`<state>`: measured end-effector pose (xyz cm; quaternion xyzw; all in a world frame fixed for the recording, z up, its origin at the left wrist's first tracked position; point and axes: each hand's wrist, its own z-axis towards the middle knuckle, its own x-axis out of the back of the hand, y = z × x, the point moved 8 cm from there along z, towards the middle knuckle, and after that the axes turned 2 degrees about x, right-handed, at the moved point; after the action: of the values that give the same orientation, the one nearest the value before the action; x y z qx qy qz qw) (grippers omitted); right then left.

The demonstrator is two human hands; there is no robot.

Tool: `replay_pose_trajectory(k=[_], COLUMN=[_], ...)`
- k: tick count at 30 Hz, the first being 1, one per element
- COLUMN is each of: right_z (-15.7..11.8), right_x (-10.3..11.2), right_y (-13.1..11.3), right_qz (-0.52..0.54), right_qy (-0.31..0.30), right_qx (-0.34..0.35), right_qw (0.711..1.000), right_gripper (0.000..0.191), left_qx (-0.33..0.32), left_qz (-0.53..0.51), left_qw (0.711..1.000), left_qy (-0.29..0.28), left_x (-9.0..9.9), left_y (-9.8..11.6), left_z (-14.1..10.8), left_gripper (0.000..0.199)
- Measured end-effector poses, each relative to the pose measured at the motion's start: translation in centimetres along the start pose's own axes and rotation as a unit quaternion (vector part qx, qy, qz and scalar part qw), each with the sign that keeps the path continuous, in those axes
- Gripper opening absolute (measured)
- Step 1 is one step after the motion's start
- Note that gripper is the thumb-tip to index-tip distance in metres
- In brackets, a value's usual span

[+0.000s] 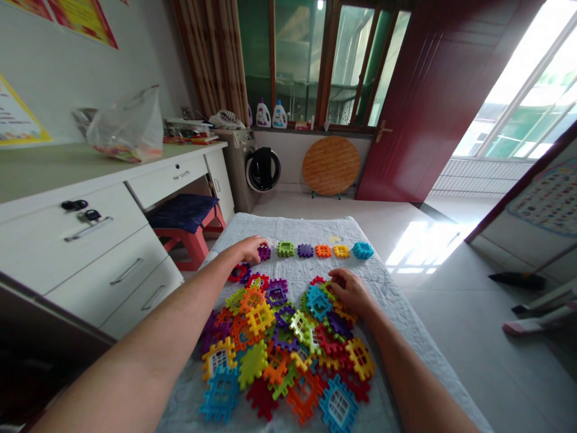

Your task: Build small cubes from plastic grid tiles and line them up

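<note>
Six small plastic pieces stand in a spaced row across the far part of the cloth-covered table [293,227]: a purple piece [264,252] at the left end, then a green piece [285,249], a dark violet piece [305,251], an orange piece [323,251], a yellow piece [341,251] and a blue piece [362,250]. That much looks set out; the far larger share lies in a loose, mixed-colour heap [253,364] nearer the person, so the work seems at an early stage. The left hand [250,248] has its fingers drawn close together at the purple piece, touching it, though whether they grip it I cannot tell. The right hand [349,290] rests its curled fingers at the heap's far right edge; what, if anything, they hold is hidden. The pieces look like hard, smooth plastic, squarish with notched, toothed edges; some have solid faces, others are open frames or latticed like windowpanes, several with pale inserts. Beneath them, the grey-blue cloth appears soft, with a slightly puckered texture.
</note>
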<state>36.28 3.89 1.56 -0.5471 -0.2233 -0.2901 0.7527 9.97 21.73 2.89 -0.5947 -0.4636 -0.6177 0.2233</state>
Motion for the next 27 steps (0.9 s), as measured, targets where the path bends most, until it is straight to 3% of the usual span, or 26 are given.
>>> replay_pose_trajectory(k=[7, 16, 27], right_z=[0.0, -0.1, -0.1], right_x=[0.0, 0.1, 0.1], right_y=[0.0, -0.3, -0.5], right_qz=[-0.004, -0.007, -0.003], right_qy=[-0.005, -0.002, -0.006], right_qx=[-0.009, -0.006, -0.005], right_qw=[1.0, 1.0, 1.0], right_gripper=[0.025, 0.024, 0.023], left_qx=[0.002, -0.016, -0.013], left_qz=[0.0, 0.0, -0.02], left_qw=[1.0, 0.999, 1.0], left_qy=[-0.002, 0.034, 0.002], left_x=[-0.5, 0.4, -0.8], left_y=[-0.1, 0.5, 0.5], left_z=[0.3, 1.1, 2.0], left_gripper=[0.051, 0.056, 0.055])
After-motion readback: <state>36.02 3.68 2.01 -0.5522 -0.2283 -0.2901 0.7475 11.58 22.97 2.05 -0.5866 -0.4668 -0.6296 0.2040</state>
